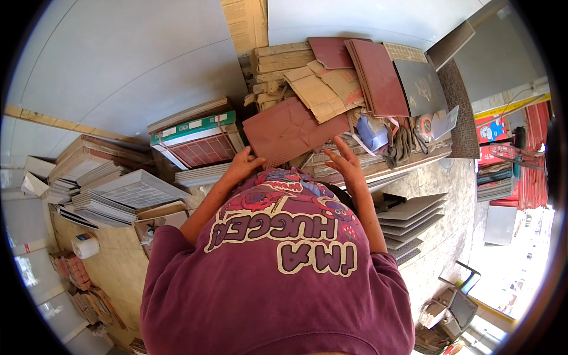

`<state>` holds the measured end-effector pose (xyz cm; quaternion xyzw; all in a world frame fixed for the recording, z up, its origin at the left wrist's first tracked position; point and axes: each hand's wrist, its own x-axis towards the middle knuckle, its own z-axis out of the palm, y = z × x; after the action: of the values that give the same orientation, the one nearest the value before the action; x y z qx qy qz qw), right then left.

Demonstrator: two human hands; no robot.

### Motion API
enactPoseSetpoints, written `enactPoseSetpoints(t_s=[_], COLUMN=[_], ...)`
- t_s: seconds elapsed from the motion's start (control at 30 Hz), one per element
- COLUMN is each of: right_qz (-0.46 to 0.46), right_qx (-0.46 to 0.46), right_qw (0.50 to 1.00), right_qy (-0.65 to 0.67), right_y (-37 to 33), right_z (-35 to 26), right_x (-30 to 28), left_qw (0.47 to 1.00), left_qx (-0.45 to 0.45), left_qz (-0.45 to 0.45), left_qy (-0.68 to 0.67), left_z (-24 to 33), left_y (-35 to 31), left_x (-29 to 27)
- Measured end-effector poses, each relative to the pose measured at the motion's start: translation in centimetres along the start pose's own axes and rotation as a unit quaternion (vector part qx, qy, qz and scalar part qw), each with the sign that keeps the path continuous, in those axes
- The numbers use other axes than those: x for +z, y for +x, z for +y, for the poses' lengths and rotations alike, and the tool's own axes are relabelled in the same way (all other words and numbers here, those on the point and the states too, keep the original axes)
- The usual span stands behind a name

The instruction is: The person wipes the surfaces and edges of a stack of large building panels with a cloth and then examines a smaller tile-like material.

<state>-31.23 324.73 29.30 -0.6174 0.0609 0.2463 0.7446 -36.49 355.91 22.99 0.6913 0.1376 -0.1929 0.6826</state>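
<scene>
In front of me a red-brown tile (pixel 290 131) with a raised star-like pattern lies tilted against the stacked goods. My left hand (pixel 245 165) is at its near left corner, thumb and fingers closed on the edge. By the tile's right end, my right hand (pixel 345 161) has its fingers spread apart, the fingertips close to the edge; whether they touch it I cannot tell. Torn brown cardboard (pixel 325 94) overlaps the tile's far side. Beyond the right hand lie a blue-violet plastic item (pixel 371 133), dark work gloves (pixel 400 145) and a roll of tape (pixel 423 127).
More dark red tiles (pixel 378 77) and a black patterned tile (pixel 421 89) rest on the stack. A green-edged tile box (pixel 195 139) stands at left, near stacked grey tiles (pixel 106 207). Grey tiles (pixel 411 219) fan out in a rack at right. A chair (pixel 461 302) stands farther right.
</scene>
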Motion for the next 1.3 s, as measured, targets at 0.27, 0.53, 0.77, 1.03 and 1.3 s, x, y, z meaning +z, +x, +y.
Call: enactPoseSetpoints(t_s=[0.27,0.53,0.77,1.03,1.3], right_qz=[0.006,0.008,0.075,0.185,0.273], right_qx=[0.002,-0.007,0.001,-0.05,-0.082], right_qw=[1.0,1.0,0.997,0.98,0.954], right_qy=[0.01,0.008,0.009,0.056,0.089], right_y=[0.1,0.2,0.4,1.0,3.3], right_z=[0.0,0.0,-0.4,-0.9,-3.7], right_x=[-0.1,-0.2,-0.6,-4.3,-7.4], left_qw=[1.0,0.999,0.999,1.0,1.0], left_qx=[0.004,0.003,0.002,0.001,-0.006], left_qz=[0.022,0.029,0.03,0.019,0.014], left_qy=[0.014,0.029,0.031,0.008,-0.003], left_z=[0.7,0.0,0.4,0.9,-0.3], left_y=[-0.3,0.2,0.2,0.1,0.7], left_x=[0.2,0.0,0.1,0.3,0.0])
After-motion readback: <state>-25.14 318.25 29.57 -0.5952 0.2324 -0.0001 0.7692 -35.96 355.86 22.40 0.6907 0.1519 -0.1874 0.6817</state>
